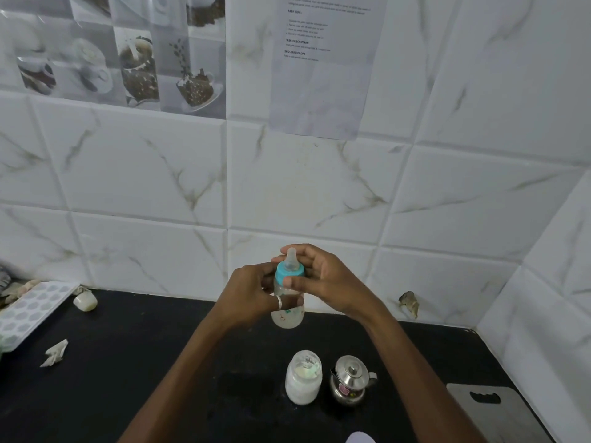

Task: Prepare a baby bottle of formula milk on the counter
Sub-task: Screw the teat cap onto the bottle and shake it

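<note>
Nearest us on the black counter (160,362) stood a jar (303,377), closed by a clear lid and mostly full of white powder. Just to its right was a small steel pot (350,380) with its lid on, so we could not see inside. A grey board (499,410) lay at the near right. Farther off, we held the bottle (287,314) upright above the counter's middle, clear of the surface. Our left hand (252,295) was wrapped round its clear body, and the thumb and fingers of our right hand (323,282) were curled round its teal collar (289,272), under the pale teat (290,259). The bottle's lower part looked cloudy, but we could not tell what was in it. At the far left lay a paper scrap (55,352) and a moulded tray (32,310). Behind everything rose the tiled wall (319,187).
</note>
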Demonstrator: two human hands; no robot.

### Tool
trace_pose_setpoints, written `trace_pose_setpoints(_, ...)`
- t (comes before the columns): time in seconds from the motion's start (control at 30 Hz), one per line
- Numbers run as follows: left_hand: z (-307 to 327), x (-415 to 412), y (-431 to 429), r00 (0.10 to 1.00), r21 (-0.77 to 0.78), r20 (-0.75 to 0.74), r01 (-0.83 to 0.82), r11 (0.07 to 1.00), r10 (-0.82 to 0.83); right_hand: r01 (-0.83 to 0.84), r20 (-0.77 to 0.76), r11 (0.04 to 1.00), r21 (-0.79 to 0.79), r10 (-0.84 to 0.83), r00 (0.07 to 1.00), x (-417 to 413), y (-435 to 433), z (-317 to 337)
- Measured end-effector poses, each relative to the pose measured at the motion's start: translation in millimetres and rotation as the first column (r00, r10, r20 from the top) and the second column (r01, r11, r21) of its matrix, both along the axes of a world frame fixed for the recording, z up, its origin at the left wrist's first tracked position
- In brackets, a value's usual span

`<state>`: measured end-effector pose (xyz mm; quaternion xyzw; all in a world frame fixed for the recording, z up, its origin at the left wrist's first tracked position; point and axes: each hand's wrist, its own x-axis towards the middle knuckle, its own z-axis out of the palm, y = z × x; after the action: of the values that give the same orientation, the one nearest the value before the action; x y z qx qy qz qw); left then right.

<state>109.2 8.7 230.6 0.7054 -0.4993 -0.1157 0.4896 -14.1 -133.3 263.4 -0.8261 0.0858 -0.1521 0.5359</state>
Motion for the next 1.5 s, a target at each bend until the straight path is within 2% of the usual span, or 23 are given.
trace_pose_setpoints(0.2,-12.7,-9.6,-3.7,0.985,-0.033,-0.003,-0.17,0.985,0.17,0.133,0.058,0.987,0.087,-0.138,0.989,2.3,10.0,-17.2)
trace_pose_setpoints(0.3,-17.7,-18.5,-5.1,0.964,-0.058,0.043,-0.26,0.964,0.263,0.202,0.089,0.972,0.12,-0.213,0.973,3.0,18.3,-27.2)
trace_pose_setpoints(0.53,-26.2,-28.0,-7.6,0.937,-0.086,0.124,-0.318,0.944,0.327,0.433,0.227,0.888,0.156,-0.459,0.859,6.0,51.4,-48.3)
trace_pose_setpoints(0.9,-27.9,-36.8,-11.7,0.916,-0.132,0.122,-0.367,0.921,0.382,0.52,0.265,0.842,0.147,-0.54,0.799,10.4,61.0,-49.1)
trace_pose_setpoints(1.17,-22.4,-33.0,-12.7,0.914,-0.131,0.166,-0.353,0.927,0.371,0.499,0.256,0.858,0.123,-0.513,0.819,5.2,54.8,-44.4)
trace_pose_setpoints(1.37,-19.7,-27.2,-12.8,0.927,-0.15,0.165,-0.314,0.937,0.337,0.447,0.146,0.894,0.036,-0.448,0.882,1.5,45.7,-37.0)
trace_pose_setpoints(1.5,-15.1,-24.7,-13.4,0.921,-0.179,0.196,-0.304,0.936,0.337,0.411,0.052,0.911,0.045,-0.413,0.909,1.7,45.1,-36.2)
